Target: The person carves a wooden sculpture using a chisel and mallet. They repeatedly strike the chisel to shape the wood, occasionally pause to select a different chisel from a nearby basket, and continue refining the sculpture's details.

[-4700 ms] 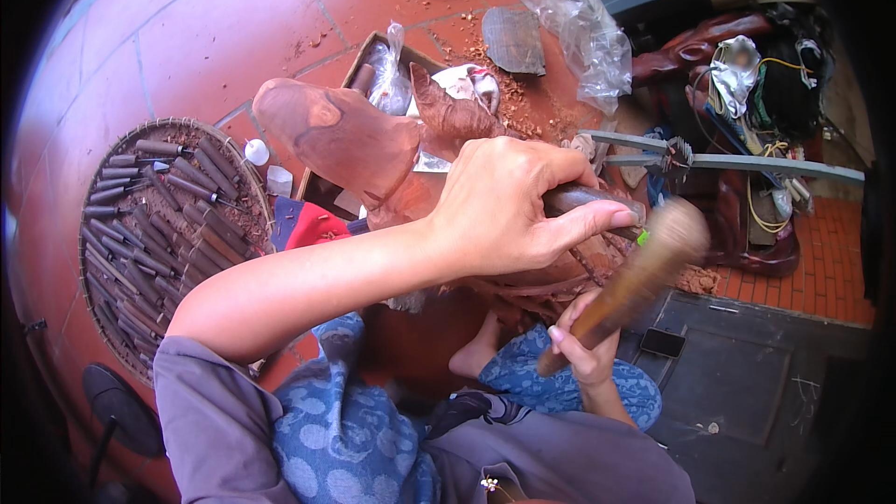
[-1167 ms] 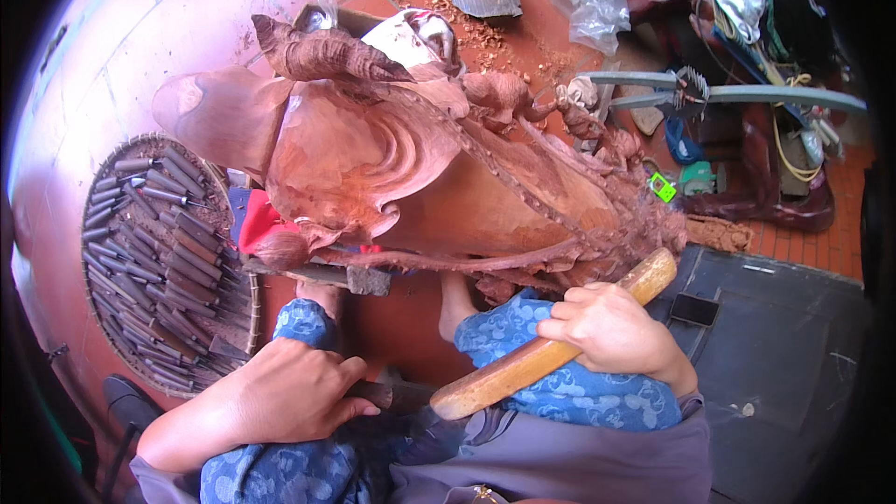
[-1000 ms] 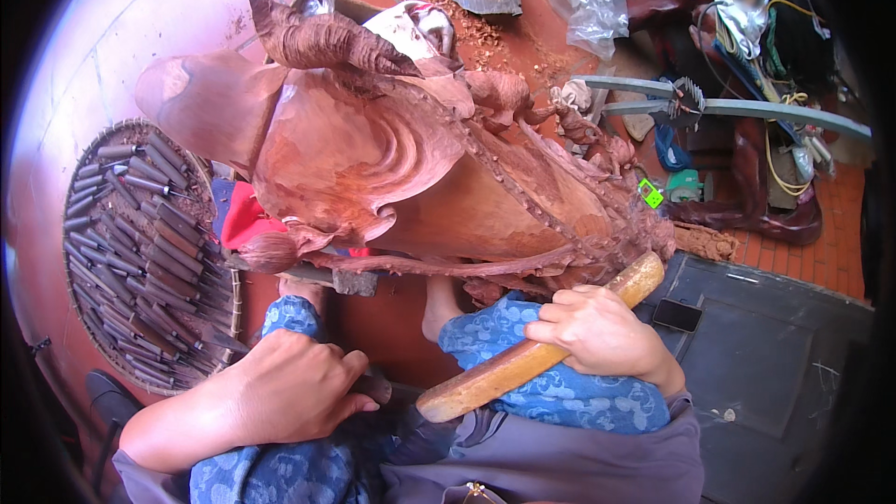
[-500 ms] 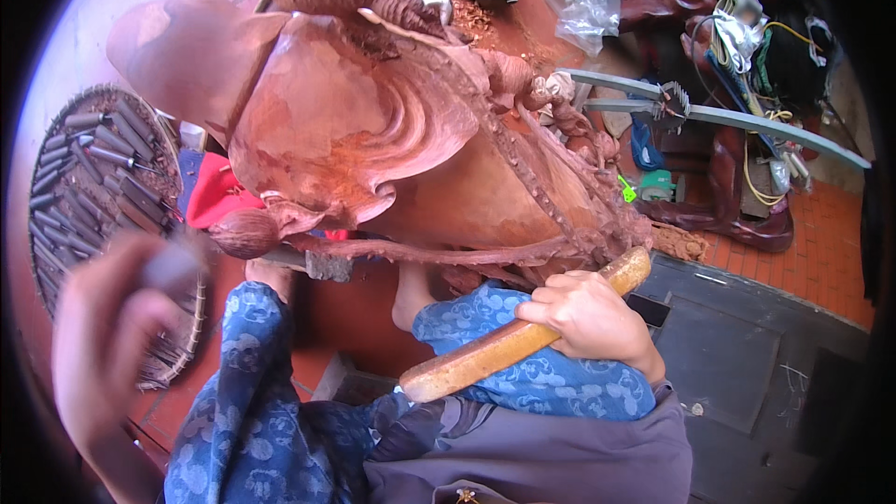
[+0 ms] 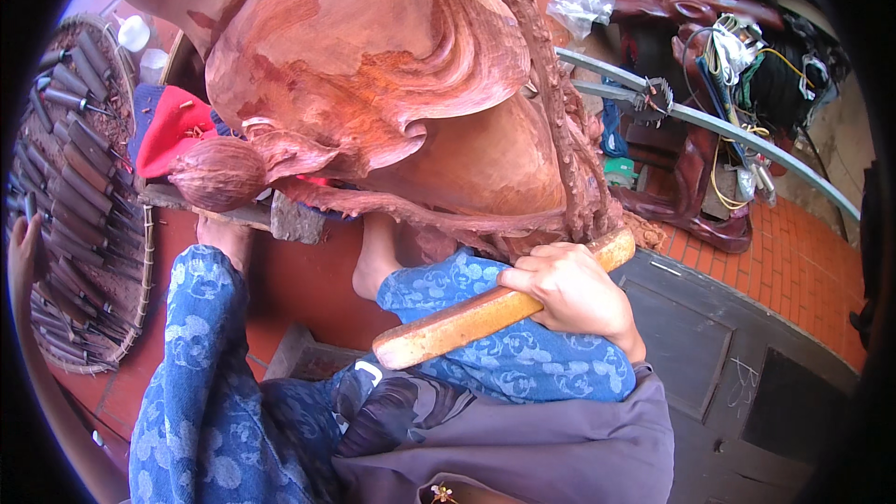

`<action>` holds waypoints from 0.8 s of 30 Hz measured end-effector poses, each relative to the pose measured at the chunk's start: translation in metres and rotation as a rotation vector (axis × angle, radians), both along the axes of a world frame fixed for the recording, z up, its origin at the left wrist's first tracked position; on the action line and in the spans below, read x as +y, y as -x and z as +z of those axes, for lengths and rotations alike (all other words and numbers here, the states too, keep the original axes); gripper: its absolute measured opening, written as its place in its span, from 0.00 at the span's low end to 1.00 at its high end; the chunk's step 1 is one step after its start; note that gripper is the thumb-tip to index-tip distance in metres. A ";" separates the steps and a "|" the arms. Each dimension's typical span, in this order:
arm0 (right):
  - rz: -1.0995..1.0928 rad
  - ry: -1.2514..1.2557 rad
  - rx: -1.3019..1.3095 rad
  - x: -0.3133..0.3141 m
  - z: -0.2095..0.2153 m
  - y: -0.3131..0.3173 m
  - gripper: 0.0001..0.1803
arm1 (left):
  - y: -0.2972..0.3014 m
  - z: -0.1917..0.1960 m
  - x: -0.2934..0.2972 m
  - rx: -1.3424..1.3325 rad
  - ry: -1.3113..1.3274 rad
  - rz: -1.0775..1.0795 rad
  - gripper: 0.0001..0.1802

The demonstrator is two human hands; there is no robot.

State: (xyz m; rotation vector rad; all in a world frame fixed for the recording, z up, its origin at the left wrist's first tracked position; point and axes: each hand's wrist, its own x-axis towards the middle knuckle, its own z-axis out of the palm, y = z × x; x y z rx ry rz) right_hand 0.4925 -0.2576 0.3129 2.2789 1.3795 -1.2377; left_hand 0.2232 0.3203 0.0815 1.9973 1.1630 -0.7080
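My right hand (image 5: 574,289) is closed round a long, squared wooden mallet (image 5: 448,329), which lies slantwise above my bent knee. Close beyond it is a large reddish carved wood piece (image 5: 327,65) with flowing folds, a beaded ridge and a rounded bud (image 5: 219,175) at its left end. At the far left, my left hand (image 5: 26,252) is over the edge of a round woven basket (image 5: 147,289). Its fingers are closed on what looks like a chisel, whose end pokes up above them. Several dark-handled chisels (image 5: 79,187) fill the basket.
A red and blue cloth (image 5: 173,131) is tucked under the carving, by a block (image 5: 297,219). A long grey metal clamp bar (image 5: 747,135) reaches out at right, before dark red carved furniture (image 5: 691,168) with cables. A dark panel (image 5: 681,327) lies on the right.
My left hand has moved away to the far left, over the basket. The view has shifted, so the carving sits higher. The right hand keeps its hold on the mallet.
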 end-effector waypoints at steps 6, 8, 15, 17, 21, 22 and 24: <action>0.006 0.028 0.014 0.004 -0.001 0.001 0.13 | 0.042 -0.038 0.016 -0.026 -0.147 -0.039 0.23; -0.002 0.018 0.010 0.005 0.000 0.002 0.13 | 0.063 -0.057 0.029 -0.037 -0.135 0.004 0.22; 0.003 -0.080 -0.009 -0.014 -0.005 -0.001 0.15 | 0.137 -0.137 0.095 -0.196 -0.128 0.040 0.17; -0.002 -0.101 0.021 -0.010 -0.008 -0.007 0.10 | 0.167 -0.138 0.120 -0.263 -0.152 0.020 0.16; -0.051 -0.190 -0.030 -0.025 -0.004 0.001 0.08 | 0.119 -0.131 0.063 -0.324 -0.116 -0.002 0.17; -0.048 -0.211 -0.047 -0.025 -0.006 0.002 0.06 | 0.123 -0.127 0.062 -0.266 -0.162 -0.016 0.17; -0.053 -0.229 -0.011 -0.029 -0.010 0.001 0.04 | 0.110 -0.103 0.053 -0.199 0.062 0.150 0.16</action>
